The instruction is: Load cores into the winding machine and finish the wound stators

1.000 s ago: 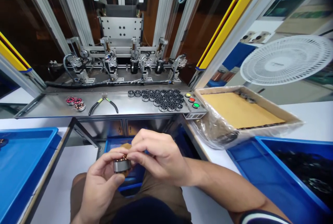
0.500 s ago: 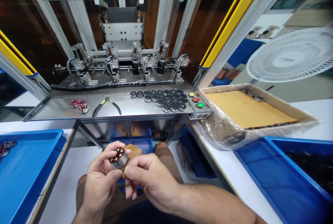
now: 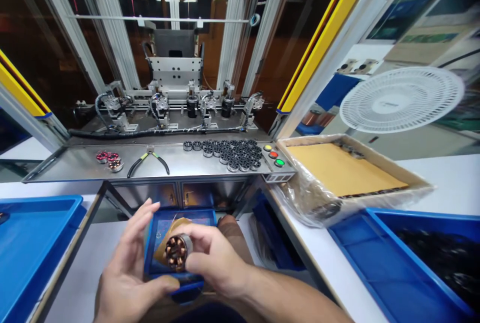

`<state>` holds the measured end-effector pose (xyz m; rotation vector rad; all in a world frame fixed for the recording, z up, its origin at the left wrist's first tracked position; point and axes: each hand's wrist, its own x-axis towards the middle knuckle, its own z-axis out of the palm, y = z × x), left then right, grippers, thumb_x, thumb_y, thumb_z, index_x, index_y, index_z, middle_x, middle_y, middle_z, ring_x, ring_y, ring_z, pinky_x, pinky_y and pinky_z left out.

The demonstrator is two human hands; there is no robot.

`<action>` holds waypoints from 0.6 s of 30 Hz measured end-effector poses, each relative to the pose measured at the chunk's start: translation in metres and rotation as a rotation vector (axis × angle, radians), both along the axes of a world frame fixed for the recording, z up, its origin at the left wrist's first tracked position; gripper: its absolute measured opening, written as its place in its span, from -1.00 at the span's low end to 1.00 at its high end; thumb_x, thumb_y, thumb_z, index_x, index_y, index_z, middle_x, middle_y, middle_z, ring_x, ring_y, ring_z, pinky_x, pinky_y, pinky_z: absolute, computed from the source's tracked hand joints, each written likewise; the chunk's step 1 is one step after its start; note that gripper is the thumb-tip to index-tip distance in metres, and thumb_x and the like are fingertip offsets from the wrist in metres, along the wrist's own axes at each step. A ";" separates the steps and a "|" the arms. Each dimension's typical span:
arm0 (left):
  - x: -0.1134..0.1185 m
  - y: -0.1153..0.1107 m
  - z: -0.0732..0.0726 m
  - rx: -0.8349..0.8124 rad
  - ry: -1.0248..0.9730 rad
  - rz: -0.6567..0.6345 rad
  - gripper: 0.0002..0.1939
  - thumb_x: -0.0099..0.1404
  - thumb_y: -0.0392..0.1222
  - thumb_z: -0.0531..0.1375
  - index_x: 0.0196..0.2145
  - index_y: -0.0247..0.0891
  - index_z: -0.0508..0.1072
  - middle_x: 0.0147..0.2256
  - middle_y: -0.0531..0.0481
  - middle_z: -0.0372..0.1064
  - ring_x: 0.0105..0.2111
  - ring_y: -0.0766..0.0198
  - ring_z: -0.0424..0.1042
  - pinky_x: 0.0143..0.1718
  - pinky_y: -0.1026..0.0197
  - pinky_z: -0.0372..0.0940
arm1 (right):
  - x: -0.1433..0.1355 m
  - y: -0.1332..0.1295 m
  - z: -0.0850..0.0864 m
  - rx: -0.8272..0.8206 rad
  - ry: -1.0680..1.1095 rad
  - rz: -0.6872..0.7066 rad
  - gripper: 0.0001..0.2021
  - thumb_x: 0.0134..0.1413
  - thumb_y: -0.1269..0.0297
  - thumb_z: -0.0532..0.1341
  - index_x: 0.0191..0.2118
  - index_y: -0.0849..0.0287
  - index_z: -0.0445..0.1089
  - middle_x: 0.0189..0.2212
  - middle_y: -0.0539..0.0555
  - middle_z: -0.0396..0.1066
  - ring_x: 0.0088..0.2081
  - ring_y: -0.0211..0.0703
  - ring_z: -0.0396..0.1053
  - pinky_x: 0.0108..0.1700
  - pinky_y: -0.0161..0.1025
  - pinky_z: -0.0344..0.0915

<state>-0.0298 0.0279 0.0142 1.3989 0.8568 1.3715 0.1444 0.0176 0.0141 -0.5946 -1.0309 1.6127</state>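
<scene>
Far left: blue tray (image 3: 33,233) on the white bench (image 3: 442,183), only its near corner in view. Behind it, the machine's steel shelf (image 3: 180,163) carries three wound stators (image 3: 108,159) with red and copper coils at its left end, then a pair of cutters (image 3: 148,159) with green-tipped handles lying flat.

Left hand (image 3: 129,273): open, fingers spread and pointing up, thumb lying across the bottom. It holds nothing; the palm faces the motor stator, just beside it. Can't tell if the thumb touches the small blue bin below.

Motor stator (image 3: 176,252): small metal cylinder, copper windings on the end face turned toward the camera. It sits low and centre, above the small blue bin (image 3: 165,223) that rests at the person's lap with a brown piece of card inside.

Right hand (image 3: 210,258): closed around the stator from the right, fingertips and thumb pinching its body.

Mid shelf: a cluster of dark unwound stator cores (image 3: 228,150), packed close, then three buttons (image 3: 273,155), yellow, red, green in a row.

Right: cardboard box (image 3: 345,168) lined with clear plastic, brown sheet on top, on the bench. Near it, a second blue tray (image 3: 375,258) with dark parts in the far corner. White fan (image 3: 401,99) stands behind the box.
</scene>
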 end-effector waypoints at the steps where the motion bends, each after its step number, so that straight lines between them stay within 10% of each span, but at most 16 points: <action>1: -0.002 -0.002 0.001 -0.037 0.054 0.046 -0.23 -0.13 -0.30 0.52 0.08 -0.05 0.51 0.17 -0.12 0.40 0.22 -0.07 0.30 0.14 0.15 0.32 | 0.005 0.001 0.001 0.176 -0.149 -0.130 -0.57 -0.12 0.05 0.47 -0.16 0.20 0.49 -0.28 0.11 0.46 -0.22 -0.11 0.41 -0.12 -0.17 0.36; 6: 0.000 -0.006 0.005 -0.156 0.276 -0.097 -0.51 -0.02 -0.10 0.48 -0.08 -0.09 0.62 -0.10 -0.13 0.59 -0.07 -0.06 0.54 -0.04 0.13 0.44 | 0.022 0.001 0.004 0.821 -0.613 -0.463 -0.56 0.07 0.43 0.31 0.10 0.15 0.37 -0.16 0.19 0.43 -0.16 -0.08 0.42 -0.14 -0.15 0.42; 13: 0.010 -0.010 0.006 0.040 0.362 0.066 -0.61 0.10 -0.20 0.42 -0.08 0.04 0.60 -0.10 0.04 0.61 -0.10 0.15 0.56 0.00 0.29 0.38 | 0.023 -0.006 0.013 0.845 -0.564 -0.470 -0.52 0.05 0.29 0.34 0.11 0.20 0.35 -0.16 0.21 0.42 -0.15 -0.03 0.43 -0.15 -0.10 0.43; 18: 0.007 -0.013 0.002 0.224 0.417 0.128 -0.56 0.14 -0.32 0.38 -0.03 0.01 0.55 -0.05 0.04 0.55 -0.04 0.18 0.52 0.06 0.27 0.36 | 0.015 -0.012 0.020 0.716 -0.536 -0.541 -0.97 0.15 0.37 0.30 -0.28 0.20 0.48 -0.43 0.06 0.42 -0.39 -0.21 0.38 -0.32 -0.25 0.36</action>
